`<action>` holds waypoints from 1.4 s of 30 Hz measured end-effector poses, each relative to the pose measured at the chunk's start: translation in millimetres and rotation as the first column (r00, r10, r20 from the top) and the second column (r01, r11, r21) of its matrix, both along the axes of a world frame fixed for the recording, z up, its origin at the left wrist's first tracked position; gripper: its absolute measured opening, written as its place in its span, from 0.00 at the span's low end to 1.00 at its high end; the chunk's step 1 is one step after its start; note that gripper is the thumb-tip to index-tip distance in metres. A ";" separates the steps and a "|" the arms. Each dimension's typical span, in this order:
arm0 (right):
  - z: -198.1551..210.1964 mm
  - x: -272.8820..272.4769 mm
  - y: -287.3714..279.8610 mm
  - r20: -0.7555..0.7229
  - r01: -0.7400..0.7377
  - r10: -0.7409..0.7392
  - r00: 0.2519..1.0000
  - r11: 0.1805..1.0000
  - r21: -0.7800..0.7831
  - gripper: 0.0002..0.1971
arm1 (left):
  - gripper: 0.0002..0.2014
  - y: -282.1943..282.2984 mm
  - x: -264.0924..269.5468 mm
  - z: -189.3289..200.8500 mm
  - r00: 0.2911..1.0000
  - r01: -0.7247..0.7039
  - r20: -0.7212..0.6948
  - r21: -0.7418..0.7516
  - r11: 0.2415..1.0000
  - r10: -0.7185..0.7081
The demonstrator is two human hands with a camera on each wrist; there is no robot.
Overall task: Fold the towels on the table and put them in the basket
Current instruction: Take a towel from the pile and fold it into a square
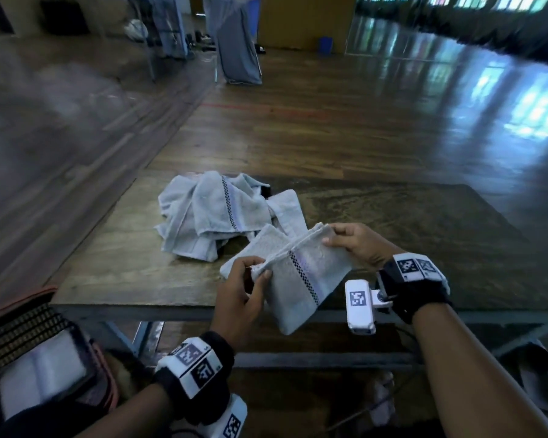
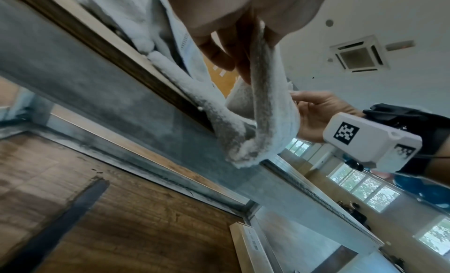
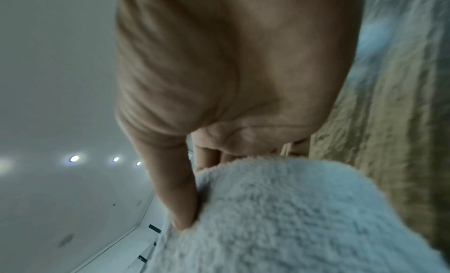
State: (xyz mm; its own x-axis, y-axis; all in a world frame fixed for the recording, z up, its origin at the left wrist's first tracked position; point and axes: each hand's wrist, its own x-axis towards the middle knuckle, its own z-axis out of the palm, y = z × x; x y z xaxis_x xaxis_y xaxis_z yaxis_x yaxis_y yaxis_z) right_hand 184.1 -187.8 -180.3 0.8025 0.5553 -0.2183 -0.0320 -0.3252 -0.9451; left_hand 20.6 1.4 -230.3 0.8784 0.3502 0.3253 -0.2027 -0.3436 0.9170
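A pale grey towel with a dark checkered stripe is doubled over and held above the table's near edge. My left hand pinches its near-left corner, and my right hand pinches the far-right corner of the same folded edge. In the left wrist view the towel hangs as a loop from my fingers. In the right wrist view my thumb presses into the fluffy towel. A rumpled pile of similar towels lies on the wooden table behind. A basket at the lower left holds a folded towel.
The table's metal frame runs under the near edge. The wooden floor stretches beyond. Grey hanging cloth panels stand far back. A foot shows below the table.
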 end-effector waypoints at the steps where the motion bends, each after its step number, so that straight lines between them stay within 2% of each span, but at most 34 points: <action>1: 1.4 3.8 8.0 0.009 -0.003 0.004 1.000 1.000 -0.009 0.06 | 0.04 6.8 -0.8 -0.8 1.000 -0.012 -0.007 0.009 1.000 0.013; 4: 2.7 12.1 32.0 -0.007 0.005 -0.005 1.000 0.999 -0.033 0.03 | 0.03 27.7 0.4 -5.3 0.996 -0.060 -0.059 0.063 0.996 0.064; 6: -0.7 15.7 46.7 0.053 -0.015 0.024 0.998 0.984 -0.176 0.04 | 0.03 41.5 4.6 -7.9 0.985 -0.090 -0.141 0.086 0.992 0.102; 7: -2.5 16.3 52.9 0.133 -0.039 0.089 0.987 0.941 -0.336 0.07 | 0.03 47.5 7.2 -8.9 0.973 -0.090 -0.204 0.082 0.993 0.105; 9: -6.0 15.6 63.8 0.232 -0.067 0.267 0.935 0.778 -0.625 0.08 | 0.04 56.5 12.5 -9.1 0.933 -0.066 -0.352 0.048 0.997 0.078; 10: -5.5 13.2 68.8 0.239 -0.071 0.324 0.915 0.714 -0.696 0.08 | 0.06 59.7 14.6 -8.9 0.911 -0.054 -0.409 0.029 0.998 0.061; 12: -7.0 11.4 76.5 0.237 -0.071 0.374 0.897 0.650 -0.757 0.10 | 0.09 64.5 17.1 -8.3 0.877 -0.023 -0.479 0.048 0.999 0.043; 15: -8.3 9.3 85.3 0.237 -0.061 0.389 0.890 0.618 -0.784 0.16 | 0.10 67.6 16.9 -5.6 0.847 0.035 -0.531 0.122 0.992 0.036; 20: -9.2 5.9 94.2 0.224 -0.053 0.369 0.902 0.610 -0.791 0.18 | 0.11 69.7 15.2 -3.8 0.858 0.064 -0.514 0.159 0.985 0.028; 22: -7.2 7.4 94.6 0.215 -0.068 0.323 0.922 0.680 -0.730 0.18 | 0.09 70.8 14.9 -4.5 0.873 0.051 -0.488 0.144 0.988 0.026; 26: 8.2 12.2 91.9 0.223 -0.041 0.167 0.960 0.875 -0.482 0.15 | 0.05 74.8 17.0 -5.1 0.935 -0.077 -0.342 0.063 0.995 0.094; 28: 12.9 13.3 92.9 0.280 0.025 0.095 0.955 0.918 -0.396 0.12 | 0.03 79.3 22.4 -4.3 0.950 -0.129 -0.280 0.053 0.990 0.139; 30: 9.4 11.4 98.4 0.367 0.098 0.069 0.928 0.904 -0.417 0.11 | 0.04 86.5 28.6 -5.3 0.947 -0.136 -0.277 0.104 0.985 0.160; 31: 4.7 10.3 101.8 0.407 0.127 0.088 0.909 0.871 -0.474 0.10 | 0.06 89.9 30.8 -7.0 0.940 -0.107 -0.303 0.171 0.979 0.155; 33: -7.6 8.2 107.1 0.418 0.147 0.180 0.891 0.755 -0.639 0.10 | 0.11 94.6 33.9 -11.9 0.915 -0.008 -0.370 0.382 0.924 0.161; 35: -15.9 6.7 108.8 0.360 0.112 0.262 0.896 0.650 -0.752 0.10 | 0.13 96.1 35.0 -14.6 0.900 0.046 -0.386 0.547 0.836 0.203; 36: -17.6 7.3 108.4 0.342 0.099 0.273 0.899 0.635 -0.766 0.10 | 0.14 96.5 35.6 -15.0 0.900 0.055 -0.381 0.577 0.815 0.209; 39: -14.9 9.5 101.7 0.295 0.075 0.214 0.931 0.679 -0.730 0.17 | 0.14 97.6 38.5 -13.8 0.902 0.078 -0.389 0.570 0.818 0.185; 42: -11.4 6.2 87.5 0.169 -0.009 0.190 0.967 0.691 -0.723 0.20 | 0.12 99.6 43.5 -10.4 0.905 0.096 -0.394 0.560 0.823 0.163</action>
